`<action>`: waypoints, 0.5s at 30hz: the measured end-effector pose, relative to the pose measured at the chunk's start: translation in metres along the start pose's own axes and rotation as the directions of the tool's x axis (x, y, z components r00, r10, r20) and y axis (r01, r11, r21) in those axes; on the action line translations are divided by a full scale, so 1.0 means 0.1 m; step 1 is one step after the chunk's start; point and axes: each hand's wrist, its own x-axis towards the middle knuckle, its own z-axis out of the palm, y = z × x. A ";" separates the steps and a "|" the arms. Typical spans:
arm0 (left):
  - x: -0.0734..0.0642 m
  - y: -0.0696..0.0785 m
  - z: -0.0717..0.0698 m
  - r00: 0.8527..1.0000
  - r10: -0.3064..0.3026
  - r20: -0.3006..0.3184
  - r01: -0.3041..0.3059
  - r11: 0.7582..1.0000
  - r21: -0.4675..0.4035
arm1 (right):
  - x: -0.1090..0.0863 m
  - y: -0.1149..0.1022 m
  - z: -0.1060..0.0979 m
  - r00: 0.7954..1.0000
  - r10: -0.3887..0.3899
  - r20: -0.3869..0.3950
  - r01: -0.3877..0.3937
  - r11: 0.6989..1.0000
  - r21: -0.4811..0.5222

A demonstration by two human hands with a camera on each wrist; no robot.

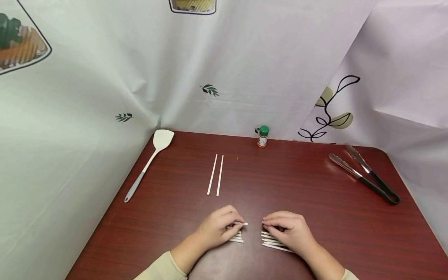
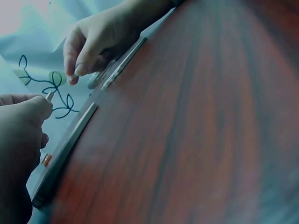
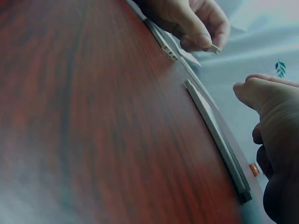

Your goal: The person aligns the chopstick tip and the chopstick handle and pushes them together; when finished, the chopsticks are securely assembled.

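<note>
Our left hand point(image 1: 221, 228) pinches one chopstick point(image 1: 244, 223), our right hand point(image 1: 292, 231) another chopstick point(image 2: 73, 76). More chopsticks point(image 1: 278, 248) lie on the bench point(image 1: 290, 179).

From my remote seat I see a dark red, wood-grained bench point(image 1: 287, 175) with a rounded far-right corner. Pale, creased sheeting point(image 1: 259, 58) rises behind the bench and along both its sides. I notice a black-outlined vine print point(image 1: 329, 120) behind its far right, and soft light point(image 1: 241, 268) gleaming on its near part.

Table point(image 1: 297, 175) with tongs point(image 1: 365, 182), apparently chopsticks point(image 1: 220, 175)
</note>
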 end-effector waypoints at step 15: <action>0.00 0.05 0.03 1.000 0.000 0.023 0.000 1.000 -0.020 | 0.01 -0.13 0.14 0.998 -0.013 0.060 0.010 0.998 0.054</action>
